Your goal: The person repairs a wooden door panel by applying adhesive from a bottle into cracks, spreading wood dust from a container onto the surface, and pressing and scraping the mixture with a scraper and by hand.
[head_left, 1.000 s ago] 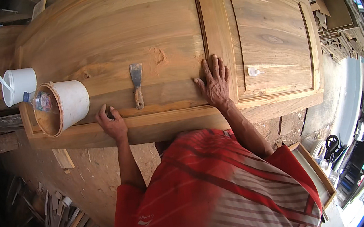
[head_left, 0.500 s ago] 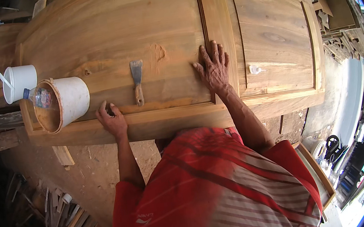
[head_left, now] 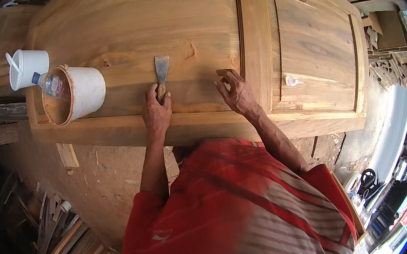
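A panelled wooden door (head_left: 177,24) lies flat in front of me. On its larger panel rests a putty knife (head_left: 162,67), its metal blade pointing away from me. My left hand (head_left: 157,114) has its thumb and fingers around the wooden handle, which they partly hide. To the right, my right hand (head_left: 240,95) hovers at the panel beside the middle rail, fingers bent and apart, holding nothing. Beyond the blade, a rough patch of brownish filler (head_left: 189,51) marks the wood.
At the left, a stained white bucket (head_left: 90,89) lies on its side with a clear plastic bottle (head_left: 56,86) at its mouth. A smaller white pail (head_left: 35,62) is behind it. A small white bottle (head_left: 292,81) lies on the right panel. Timber offcuts (head_left: 71,242) fill the lower left.
My left hand has moved right, from the door's near edge to the putty knife's handle. My right hand, earlier spread flat by the middle rail, has drawn nearer with its fingers bent.
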A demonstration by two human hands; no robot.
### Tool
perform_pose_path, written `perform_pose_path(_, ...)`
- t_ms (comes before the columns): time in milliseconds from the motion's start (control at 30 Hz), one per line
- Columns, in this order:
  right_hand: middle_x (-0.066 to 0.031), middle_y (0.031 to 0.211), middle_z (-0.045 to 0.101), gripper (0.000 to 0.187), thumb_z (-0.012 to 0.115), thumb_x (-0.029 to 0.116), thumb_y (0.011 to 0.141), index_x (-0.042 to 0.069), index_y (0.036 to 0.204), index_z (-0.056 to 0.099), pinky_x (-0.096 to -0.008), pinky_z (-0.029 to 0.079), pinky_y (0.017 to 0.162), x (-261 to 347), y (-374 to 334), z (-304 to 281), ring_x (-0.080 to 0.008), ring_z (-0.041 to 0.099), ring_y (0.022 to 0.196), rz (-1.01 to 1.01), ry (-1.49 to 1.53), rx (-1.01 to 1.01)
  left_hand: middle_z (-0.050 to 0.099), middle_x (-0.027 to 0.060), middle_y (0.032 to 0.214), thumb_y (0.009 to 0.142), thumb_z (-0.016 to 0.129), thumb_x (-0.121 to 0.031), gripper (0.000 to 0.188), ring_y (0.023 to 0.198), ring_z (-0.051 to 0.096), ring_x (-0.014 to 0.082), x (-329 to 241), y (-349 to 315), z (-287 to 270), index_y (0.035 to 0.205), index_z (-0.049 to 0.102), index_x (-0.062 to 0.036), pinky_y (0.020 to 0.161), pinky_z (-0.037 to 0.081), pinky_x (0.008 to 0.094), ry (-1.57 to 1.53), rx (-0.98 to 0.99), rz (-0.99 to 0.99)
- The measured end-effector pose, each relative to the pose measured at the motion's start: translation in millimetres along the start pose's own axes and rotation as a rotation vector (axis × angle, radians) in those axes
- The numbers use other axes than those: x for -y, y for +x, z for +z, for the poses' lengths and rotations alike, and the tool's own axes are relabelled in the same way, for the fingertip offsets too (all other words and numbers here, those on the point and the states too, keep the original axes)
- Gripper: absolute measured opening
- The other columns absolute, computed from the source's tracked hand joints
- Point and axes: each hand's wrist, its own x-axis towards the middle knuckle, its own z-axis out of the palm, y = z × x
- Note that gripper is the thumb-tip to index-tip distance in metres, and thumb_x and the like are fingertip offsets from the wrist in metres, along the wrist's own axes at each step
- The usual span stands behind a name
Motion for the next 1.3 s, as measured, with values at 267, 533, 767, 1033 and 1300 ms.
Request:
perform_pose_path(267,-0.018,0.138,0.055,0.076,0.075,0.013,0.094,0.018,0.162,0.04,-0.0458,0.056,0.096,32.3,-25.9,17.2,-0.0345,0.065,0.114,-0.287,-0.16,0.167,0.063,0.0112,0.103,0.095,0.074,-0.01,0.03,0.087,0.062,0.0189,-35.3,-34.3,-9.2,0.12,0.061,-0.0003,0.079,0.053,0.0366,-0.174,-0.229,0.156)
perform_pose_path(533,-0.0151,0.139,0.055,0.068,0.075,0.014,0.092,0.017,0.154,0.049,-0.0452,0.056,0.095,49.9,-5.7,30.9,-0.0327,0.065,0.111,-0.384,-0.106,0.056,0.058,0.0164,0.11,0.089,0.078,-0.003,0.037,0.093,0.063,0.0291,-106.8,-71.1,-10.1,0.118,0.055,-0.0022,0.081,0.054,0.0406,-0.273,-0.128,0.406)
perform_pose_path(767,-0.0173,0.094,0.072,0.025,0.066,0.022,0.105,0.002,0.119,0.069,-0.0454,0.055,0.069,-1.8,7.5,3.4,-0.0308,0.07,0.081,-0.098,0.034,-0.442,0.062,0.0181,0.122,0.089,0.084,-0.016,0.064,0.106,0.066,0.0305,-93.7,-45.6,-32.6,0.142,0.051,-0.0028,0.089,0.057,0.0393,-0.372,0.085,0.473)
perform_pose_path(1033,-0.0199,0.08,0.073,0.051,0.06,0.047,0.107,-0.001,0.103,0.077,-0.0412,0.052,0.067,-23.3,37.4,-50.5,-0.0265,0.068,0.072,0.302,-0.074,-0.464,0.067,0.0179,0.112,0.098,0.074,-0.017,0.046,0.105,0.067,0.0312,51.4,7.4,-56.7,0.138,0.058,0.0,0.093,0.054,0.0428,-0.001,-0.108,0.155)
perform_pose_path(1300,-0.0203,0.079,0.072,0.038,0.065,0.037,0.104,0.001,0.1,0.078,-0.0461,0.054,0.069,-33.6,55.4,-29.4,-0.0383,0.073,0.077,0.324,-0.158,-0.405,0.062,0.0126,0.103,0.096,0.073,-0.012,0.041,0.09,0.063,0.0279,90.6,25.2,-41.8,0.134,0.061,-0.0046,0.078,0.055,0.0425,-0.018,-0.169,0.137)
